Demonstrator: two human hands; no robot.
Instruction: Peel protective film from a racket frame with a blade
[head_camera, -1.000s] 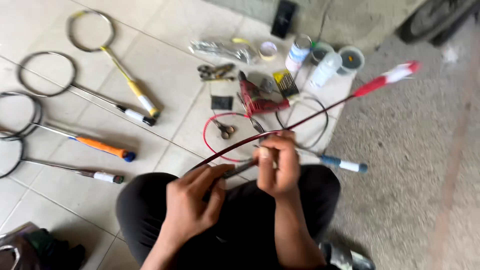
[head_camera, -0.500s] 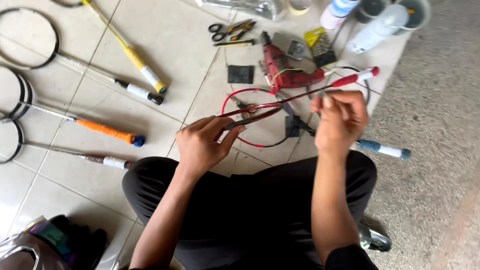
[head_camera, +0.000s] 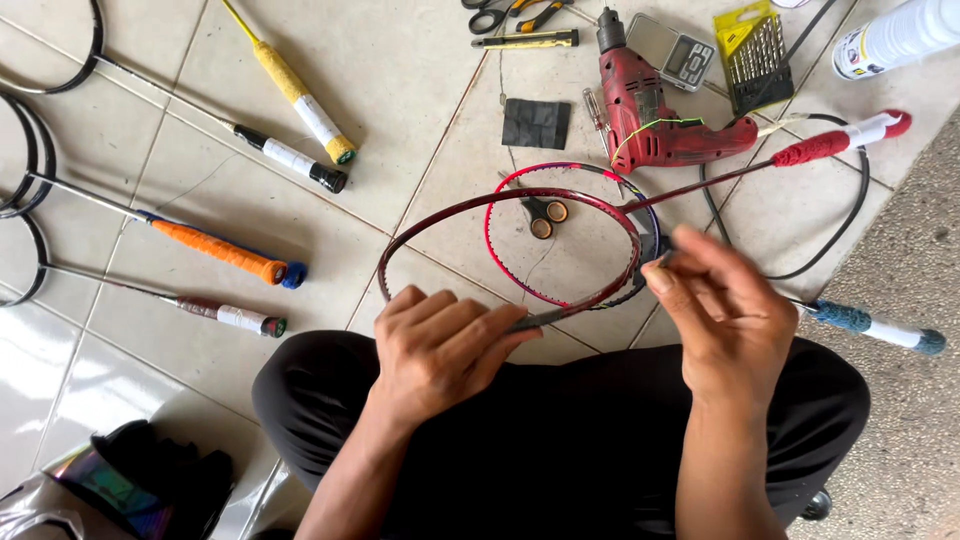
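An unstrung badminton racket (head_camera: 505, 205) with a dark maroon frame is held level above the tiled floor at the centre of the frame. Its oval head is gripped at the lower edge and at the right-hand side, near the throat. The thin shaft runs up and to the right, ending in a red grip with a white band and a red butt cap at the upper right of the frame. No strings are seen across the head.

Bright, even daylight; soft shadows, mild tile glare, sharp focus.
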